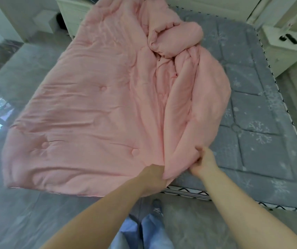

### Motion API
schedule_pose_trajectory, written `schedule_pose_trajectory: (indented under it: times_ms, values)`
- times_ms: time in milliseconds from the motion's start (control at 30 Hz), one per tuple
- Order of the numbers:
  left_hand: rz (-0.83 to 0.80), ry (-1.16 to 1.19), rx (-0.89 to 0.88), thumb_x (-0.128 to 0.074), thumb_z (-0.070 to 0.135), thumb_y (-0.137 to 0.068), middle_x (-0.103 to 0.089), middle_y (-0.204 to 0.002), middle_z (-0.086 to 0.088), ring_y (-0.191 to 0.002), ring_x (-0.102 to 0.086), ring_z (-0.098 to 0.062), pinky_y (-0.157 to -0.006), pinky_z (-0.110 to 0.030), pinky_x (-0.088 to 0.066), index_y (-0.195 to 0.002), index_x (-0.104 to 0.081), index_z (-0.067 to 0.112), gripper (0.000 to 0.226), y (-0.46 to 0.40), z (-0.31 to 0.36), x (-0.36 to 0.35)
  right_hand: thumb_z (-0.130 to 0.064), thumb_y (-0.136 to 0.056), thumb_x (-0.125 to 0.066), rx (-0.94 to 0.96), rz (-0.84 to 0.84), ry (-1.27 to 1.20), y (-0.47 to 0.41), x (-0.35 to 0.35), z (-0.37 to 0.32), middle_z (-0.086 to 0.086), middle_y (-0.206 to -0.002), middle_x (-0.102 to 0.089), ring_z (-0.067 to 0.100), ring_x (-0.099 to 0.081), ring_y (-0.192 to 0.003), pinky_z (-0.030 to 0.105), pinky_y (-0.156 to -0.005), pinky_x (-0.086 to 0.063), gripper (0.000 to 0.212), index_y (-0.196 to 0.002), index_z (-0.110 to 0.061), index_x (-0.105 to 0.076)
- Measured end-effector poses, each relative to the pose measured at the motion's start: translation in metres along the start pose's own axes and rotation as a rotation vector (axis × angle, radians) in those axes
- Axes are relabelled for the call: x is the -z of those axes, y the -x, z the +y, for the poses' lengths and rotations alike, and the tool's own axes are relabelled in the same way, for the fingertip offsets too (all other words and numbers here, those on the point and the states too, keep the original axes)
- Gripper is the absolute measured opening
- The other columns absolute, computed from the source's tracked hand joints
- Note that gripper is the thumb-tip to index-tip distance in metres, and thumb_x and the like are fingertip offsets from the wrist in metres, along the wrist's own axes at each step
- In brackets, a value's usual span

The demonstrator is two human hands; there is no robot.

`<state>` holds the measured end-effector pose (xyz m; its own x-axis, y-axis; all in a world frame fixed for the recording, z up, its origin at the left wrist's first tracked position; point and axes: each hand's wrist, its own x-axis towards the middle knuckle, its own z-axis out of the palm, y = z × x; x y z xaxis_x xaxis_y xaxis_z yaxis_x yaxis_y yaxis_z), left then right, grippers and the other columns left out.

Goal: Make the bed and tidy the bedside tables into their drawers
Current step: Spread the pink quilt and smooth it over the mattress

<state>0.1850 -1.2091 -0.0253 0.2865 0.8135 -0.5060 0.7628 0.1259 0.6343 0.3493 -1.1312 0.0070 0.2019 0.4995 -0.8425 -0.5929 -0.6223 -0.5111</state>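
Currently the pink quilt [97, 97], bunched across the mattress [262, 108], is gripped at its near edge by left hand [155, 177] and right hand [204, 161], so a lopsided pull risks dragging it floorward.

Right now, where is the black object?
In the head view, the black object lies on the white bedside table, upper right, beside the grey mattress.

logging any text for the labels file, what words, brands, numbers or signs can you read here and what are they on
None can be read.
The pink quilt shows only stitched buttons, no label.
The grey mattress carries a snowflake pattern and a zigzag edge trim, no writing.
The right bedside table holds small dark items, too blurred to show any lettering.
The left bedside table shows no marking.
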Motion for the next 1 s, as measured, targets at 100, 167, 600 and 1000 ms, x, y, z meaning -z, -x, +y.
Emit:
schedule_pose_trajectory:
  times_ms: [100,167,600,1000]
  values:
    - [-0.064,0.086,0.04,-0.047,0.041,-0.072,-0.055,-0.134,-0.016,-0.121,-0.053,-0.03,-0.091,-0.026,-0.04,-0.132,-0.05,0.011,0.067,0.011,-0.001,0.003,-0.019,-0.083,-0.055,0.021,-0.075,0.019,-0.006,-0.005,-0.028,0.008,-0.093,-0.071,0.026,-0.066,-0.09,0.039,-0.073,-0.056,0.02,-0.098,-0.015,-0.067]
    - [-0.082,0.075,0.067,-0.053,0.032,-0.08,-0.054,-0.134,-0.016,-0.121,-0.052,-0.03,-0.087,-0.024,-0.037,-0.132,-0.05,0.008,0.057,0.014,-0.001,0.001,-0.031,-0.084,-0.06,-0.001,-0.1,0.072,-0.004,-0.006,-0.043,0.011,-0.103,-0.07,0.03,-0.065,-0.096,0.045,-0.079,-0.053,0.03,-0.109,-0.016,-0.065]
    - [0.3,-0.06,0.092,-0.073,0.032,-0.07,-0.04,-0.13,-0.012,-0.112,-0.049,-0.032,-0.093,-0.041,-0.046,-0.151,0.008,0.037,0.115,-0.058,0.166,-0.114,-0.054,-0.085,-0.063,-0.04,-0.177,0.432,-0.028,0.136,-0.044,0.005,-0.122,-0.06,0.01,-0.059,-0.089,0.025,-0.082,-0.048,0.036,-0.115,-0.034,-0.058]
    - [0.549,0.134,0.054,-0.054,0.032,-0.086,-0.07,-0.1,-0.004,-0.093,-0.064,-0.021,-0.075,-0.027,-0.048,-0.112,-0.062,0.013,0.033,-0.031,0.164,-0.127,-0.023,-0.093,-0.06,-0.151,-0.373,0.061,-0.057,0.128,-0.154,0.012,-0.115,-0.064,0.03,-0.061,-0.093,0.049,-0.092,-0.046,0.043,-0.133,-0.011,-0.051]
